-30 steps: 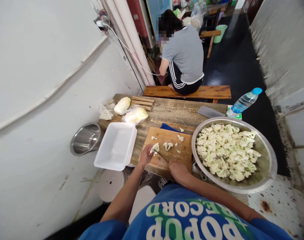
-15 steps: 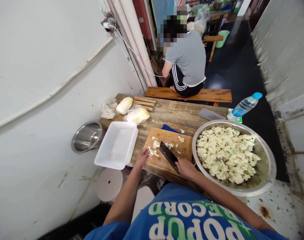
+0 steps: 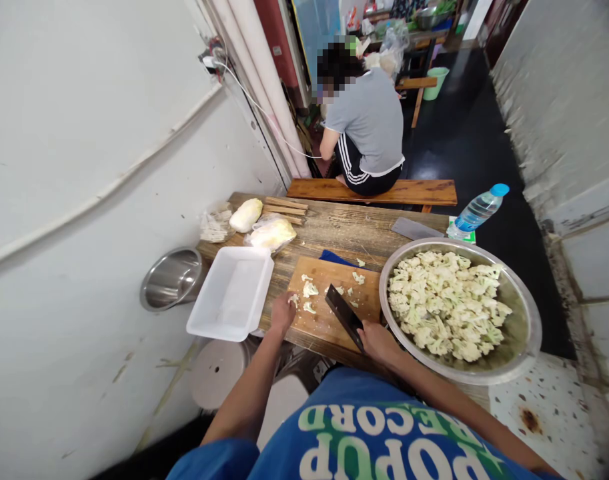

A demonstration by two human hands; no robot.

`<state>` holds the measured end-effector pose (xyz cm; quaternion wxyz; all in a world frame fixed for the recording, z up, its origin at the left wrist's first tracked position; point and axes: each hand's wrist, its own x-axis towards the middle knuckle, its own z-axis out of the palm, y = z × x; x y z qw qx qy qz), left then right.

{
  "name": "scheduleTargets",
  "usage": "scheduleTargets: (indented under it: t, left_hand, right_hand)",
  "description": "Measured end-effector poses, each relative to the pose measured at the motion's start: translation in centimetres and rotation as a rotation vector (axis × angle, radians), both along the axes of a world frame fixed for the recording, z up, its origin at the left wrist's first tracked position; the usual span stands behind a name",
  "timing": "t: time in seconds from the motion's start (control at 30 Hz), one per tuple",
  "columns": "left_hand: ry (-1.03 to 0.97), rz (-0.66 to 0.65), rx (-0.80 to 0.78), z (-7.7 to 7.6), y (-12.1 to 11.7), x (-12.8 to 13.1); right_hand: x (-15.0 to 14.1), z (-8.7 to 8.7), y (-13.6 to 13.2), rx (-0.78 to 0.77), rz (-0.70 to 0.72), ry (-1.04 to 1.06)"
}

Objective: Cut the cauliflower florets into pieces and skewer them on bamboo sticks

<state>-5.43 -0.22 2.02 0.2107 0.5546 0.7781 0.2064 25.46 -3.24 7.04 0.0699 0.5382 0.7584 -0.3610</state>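
Note:
A wooden cutting board [image 3: 329, 323] lies on the worn table with a few cauliflower pieces [image 3: 309, 289] scattered over it. My right hand [image 3: 377, 340] grips the handle of a dark cleaver [image 3: 343, 313], whose blade lies tilted over the board's middle. My left hand [image 3: 283, 311] rests curled at the board's left edge, its fingers closed on a small cauliflower bit. A big metal bowl [image 3: 521, 330] heaped with cut cauliflower florets [image 3: 444, 303] stands right of the board.
An empty white tub [image 3: 231, 297] sits left of the board, a steel bowl [image 3: 169, 277] beyond it by the wall. Bagged vegetables [image 3: 270, 233], chopsticks, a second cleaver blade [image 3: 414, 229] and a water bottle [image 3: 477, 211] lie farther back. A person [image 3: 367, 123] sits on the bench [image 3: 384, 192].
My right hand lifted the cleaver off the cauliflower piece and turned the blade flat over the board. My left hand slid back to the board's left edge.

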Motion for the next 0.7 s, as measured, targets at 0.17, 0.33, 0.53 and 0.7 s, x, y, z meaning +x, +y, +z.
scheduleTargets:
  t: [0.17, 0.33, 0.53, 0.7]
  left_hand:
    - [0.137, -0.168, -0.063, 0.7, 0.9, 2.2]
    - [0.182, -0.216, -0.007, 1.5, 2.4, 3.3]
    - [-0.134, -0.147, -0.081, 2.0, 4.9, 2.1]
    - [-0.359, -0.131, -0.053, 1.4, 5.1, 2.1]
  right_hand:
    - [0.1, 0.2, -0.4, 0.002, -0.005, 0.008]
    - [0.5, 0.6, -0.8, -0.004, -0.046, 0.017]
    - [0.8, 0.9, -1.2, 0.013, -0.068, 0.015]
    - [1.2, 1.0, -1.4, 0.027, -0.084, 0.024]
